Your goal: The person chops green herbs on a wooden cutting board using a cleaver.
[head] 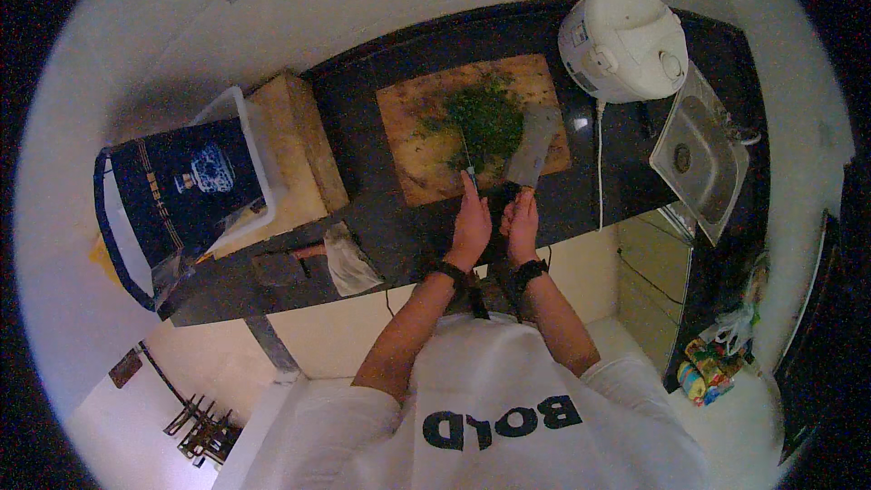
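A heap of chopped green herbs (484,116) lies on a stained wooden cutting board (415,180), with small bits scattered around it. My left hand (471,221) grips the handle of a knife (465,146), whose thin blade edge points away from me at the heap's left side. In my right hand (521,218) is a broad cleaver (533,146), its wide blade lying over the board against the heap's right side. Both hands are at the near edge of the board, close together but apart.
An electric hot-water pot (625,44) stands at the back right, its white cord (600,170) crossing the dark counter. Beyond it is a metal sink (704,156). To the left are a wooden block (299,150), a white plastic bin (255,156), another cleaver (279,267) and a cloth (348,262).
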The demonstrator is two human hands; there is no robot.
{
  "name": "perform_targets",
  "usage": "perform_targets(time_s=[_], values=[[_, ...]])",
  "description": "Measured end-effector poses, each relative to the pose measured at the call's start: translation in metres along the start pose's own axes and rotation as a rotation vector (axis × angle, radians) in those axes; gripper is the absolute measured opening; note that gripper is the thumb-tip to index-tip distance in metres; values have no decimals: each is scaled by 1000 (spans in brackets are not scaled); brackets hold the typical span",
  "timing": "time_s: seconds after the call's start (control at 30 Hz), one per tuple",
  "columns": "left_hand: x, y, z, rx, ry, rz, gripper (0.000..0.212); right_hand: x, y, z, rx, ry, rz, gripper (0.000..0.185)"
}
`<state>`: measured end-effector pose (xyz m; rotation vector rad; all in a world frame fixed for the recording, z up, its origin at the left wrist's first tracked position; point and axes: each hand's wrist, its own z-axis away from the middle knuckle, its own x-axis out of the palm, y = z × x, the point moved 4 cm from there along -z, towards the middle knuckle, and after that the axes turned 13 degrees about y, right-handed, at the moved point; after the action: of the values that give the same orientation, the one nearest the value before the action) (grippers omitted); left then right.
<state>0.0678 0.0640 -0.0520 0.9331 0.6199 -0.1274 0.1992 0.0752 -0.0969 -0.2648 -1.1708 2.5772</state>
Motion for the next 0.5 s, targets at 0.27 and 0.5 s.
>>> perform_targets(time_s=[0.27, 0.5], values=[[12, -27, -11, 78, 83, 15, 74, 2, 45, -33, -370, -130, 304, 39], [-13, -8, -9, 102, 58, -140, 80, 26, 28, -3, 239, -329, 83, 46]])
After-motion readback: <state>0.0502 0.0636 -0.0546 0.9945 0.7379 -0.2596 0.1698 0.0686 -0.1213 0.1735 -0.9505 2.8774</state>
